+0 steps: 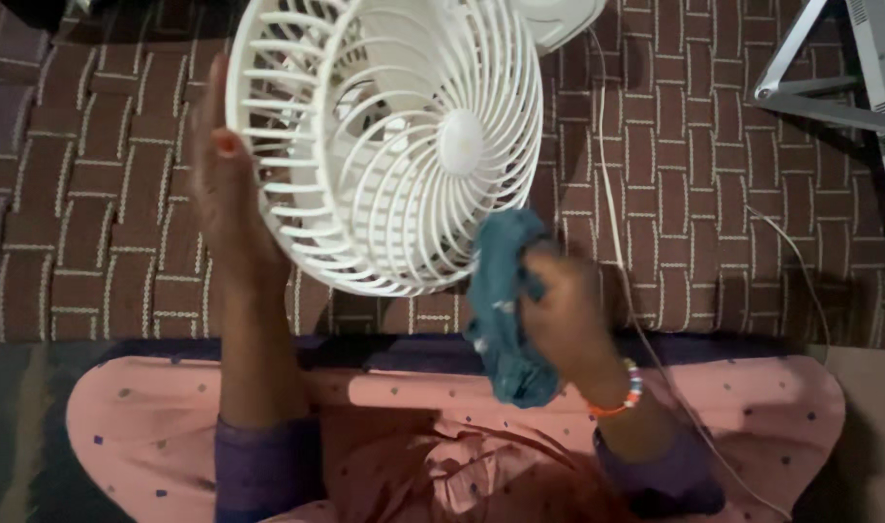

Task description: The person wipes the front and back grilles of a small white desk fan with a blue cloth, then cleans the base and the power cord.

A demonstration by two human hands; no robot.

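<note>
Left hand (225, 194) grips round white plastic fan grille (384, 145) at 9 o'clock; right hand (559, 315) clenches teal cloth (501, 310) at 5 — cloth may snag btwn slats, one-handed hold could slip.

A single head-worn camera looks steeply down over the person's lap, close enough that the white fan (384, 145) fills the upper middle of the view. The patterned floor mat (714, 194) lies beyond, and pink-clad knees line the bottom edge.
</note>
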